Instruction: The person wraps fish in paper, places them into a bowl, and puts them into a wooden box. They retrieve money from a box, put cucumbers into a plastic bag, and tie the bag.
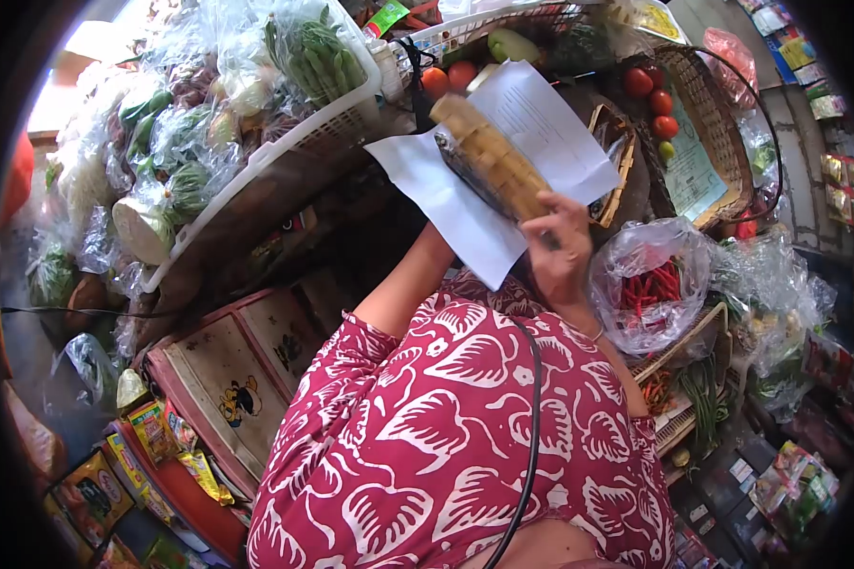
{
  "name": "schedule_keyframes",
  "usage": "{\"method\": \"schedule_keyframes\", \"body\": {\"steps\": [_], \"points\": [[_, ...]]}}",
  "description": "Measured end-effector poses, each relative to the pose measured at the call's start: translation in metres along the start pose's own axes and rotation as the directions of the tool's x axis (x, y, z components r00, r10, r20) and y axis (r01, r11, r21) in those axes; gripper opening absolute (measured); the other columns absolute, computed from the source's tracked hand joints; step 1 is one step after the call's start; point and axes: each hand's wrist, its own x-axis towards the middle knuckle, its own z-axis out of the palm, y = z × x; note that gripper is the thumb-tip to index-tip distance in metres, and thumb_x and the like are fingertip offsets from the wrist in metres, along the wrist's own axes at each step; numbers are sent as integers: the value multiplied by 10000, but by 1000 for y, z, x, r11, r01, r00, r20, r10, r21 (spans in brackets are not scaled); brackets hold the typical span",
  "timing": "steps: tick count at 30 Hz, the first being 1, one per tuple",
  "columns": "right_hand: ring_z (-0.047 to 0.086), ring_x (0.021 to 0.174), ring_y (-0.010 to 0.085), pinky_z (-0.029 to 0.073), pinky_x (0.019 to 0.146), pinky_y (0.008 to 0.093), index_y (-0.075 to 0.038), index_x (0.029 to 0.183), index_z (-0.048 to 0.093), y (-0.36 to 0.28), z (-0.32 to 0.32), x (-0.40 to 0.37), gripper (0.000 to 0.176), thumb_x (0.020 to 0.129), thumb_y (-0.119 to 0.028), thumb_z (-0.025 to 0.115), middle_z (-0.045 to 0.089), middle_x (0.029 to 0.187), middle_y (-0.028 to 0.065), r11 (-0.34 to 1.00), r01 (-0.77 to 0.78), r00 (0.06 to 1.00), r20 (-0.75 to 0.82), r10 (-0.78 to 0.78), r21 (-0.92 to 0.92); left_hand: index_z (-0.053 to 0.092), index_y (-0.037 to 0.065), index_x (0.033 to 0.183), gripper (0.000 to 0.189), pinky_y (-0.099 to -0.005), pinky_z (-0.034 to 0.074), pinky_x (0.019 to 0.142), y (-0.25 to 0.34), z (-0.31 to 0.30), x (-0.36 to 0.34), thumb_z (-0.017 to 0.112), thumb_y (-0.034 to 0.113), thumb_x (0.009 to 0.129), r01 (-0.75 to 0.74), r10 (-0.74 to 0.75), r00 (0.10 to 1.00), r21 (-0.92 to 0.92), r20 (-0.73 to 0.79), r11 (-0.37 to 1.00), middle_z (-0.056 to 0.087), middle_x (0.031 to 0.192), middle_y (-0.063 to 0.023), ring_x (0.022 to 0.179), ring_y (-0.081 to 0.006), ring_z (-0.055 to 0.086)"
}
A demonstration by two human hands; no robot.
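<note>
At the right hand: fingers were closed around the near end of the woven piece; the grip was engaged.
Woven piece: held at a slant above the white paper, far end pointing up and to the left; its outline was blurred. A dark, shiny strip lay along its left edge; its identity could not be told.
Left hand: hidden beneath the white paper, with the left forearm leading up to it; grip state could not be told.
White paper: spread on both sides of the woven piece, corners raised, with faint print on the right part.
Tomatoes: two sat just beyond the far end of the woven piece; more red ones lay farther right, beside a wicker basket that held a greenish sheet.
Chillies: red ones sat in an open clear bag, near the right hand.
Crate: a white plastic crate stood to the left, loaded with bagged vegetables.
Box: a worn box with a cartoon figure stood at lower left, near colored packets.
Cable: a black cable ran down over the patterned shirt.
</note>
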Motion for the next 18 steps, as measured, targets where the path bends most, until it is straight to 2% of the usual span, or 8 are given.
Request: {"method": "schedule_keyframes", "body": {"steps": [2, 4, 5, 9, 13, 15, 16, 18], "points": [[512, 963, 164, 415, 826, 267, -47, 783, 594, 2, -2, 10, 120, 729, 39, 659, 565, 999, 74, 890, -244, 941, -128, 314, 385, 439, 23, 1249, 562, -451, 409, 958, 0, 3, 7, 399, 454, 890, -4, 4, 1000, 0, 10, 1000, 541, 1172, -173, 1068, -315, 538], [512, 926, 123, 416, 814, 239, -63, 839, 572, 14, -18, 18, 114, 783, 4, 647, 553, 979, 42, 757, -209, 880, -219, 422, 619, 439, 24, 1249, 565, -451, 408, 957, 0, 2, 7, 401, 456, 888, -7, 7, 1000, 0, 9, 1000, 541, 1171, -172, 1068, -315, 538], [530, 878, 117, 443, 792, 246, -79, 893, 560, 24, -33, 18, 121, 811, -26, 632, 544, 979, 19, 576, -202, 831, -173, 529, 792, 439, 24, 1249, 566, -451, 408, 957, 1, 2, 8, 402, 457, 887, -10, 10, 1000, -2, 11, 1000, 541, 1171, -172, 1068, -315, 537], [557, 882, 144, 521, 710, 269, -79, 1017, 513, 43, -113, 7, 201, 841, -102, 609, 556, 997, 41, 538, -221, 673, -272, 688, 814, 439, 26, 1249, 571, -450, 408, 957, 2, -3, 2, 407, 462, 882, -6, 6, 1000, -2, -4, 1000, 542, 1171, -170, 1067, -314, 537], [552, 923, 169, 479, 769, 287, -73, 1051, 506, 108, -179, -46, 228, 847, -105, 602, 550, 998, 33, 564, -353, 627, -258, 735, 747, 439, 27, 1249, 576, -450, 408, 956, 6, -9, -4, 412, 466, 878, -12, 12, 1000, 2, -25, 1000, 542, 1170, -169, 1067, -313, 537], [541, 953, 160, 455, 777, 273, -51, 1093, 514, 133, -200, -57, 237, 863, -74, 565, 546, 1017, 31, 802, -589, 678, -479, 557, 100, 439, 28, 1249, 578, -450, 408, 956, 8, -15, -11, 414, 469, 875, -12, 13, 999, 2, -40, 1000, 542, 1170, -168, 1067, -312, 537], [541, 953, 160, 455, 777, 273, -51, 1093, 514, 122, -200, -44, 237, 863, -74, 565, 546, 1017, 31, 803, -588, 674, -490, 552, 96, 440, 28, 1248, 579, -450, 408, 956, 7, -19, -16, 415, 470, 874, -10, 11, 999, 3, -49, 1000, 542, 1170, -167, 1067, -312, 537], [547, 931, 147, 452, 755, 273, -22, 1101, 537, 100, -196, -4, 245, 862, -71, 559, 561, 1027, 49, 903, -364, 876, -412, 250, -227, 440, 29, 1248, 582, -450, 408, 956, 7, -24, -25, 418, 472, 872, -9, 8, 998, -4, -66, 1000, 543, 1169, -166, 1067, -311, 537]]}}
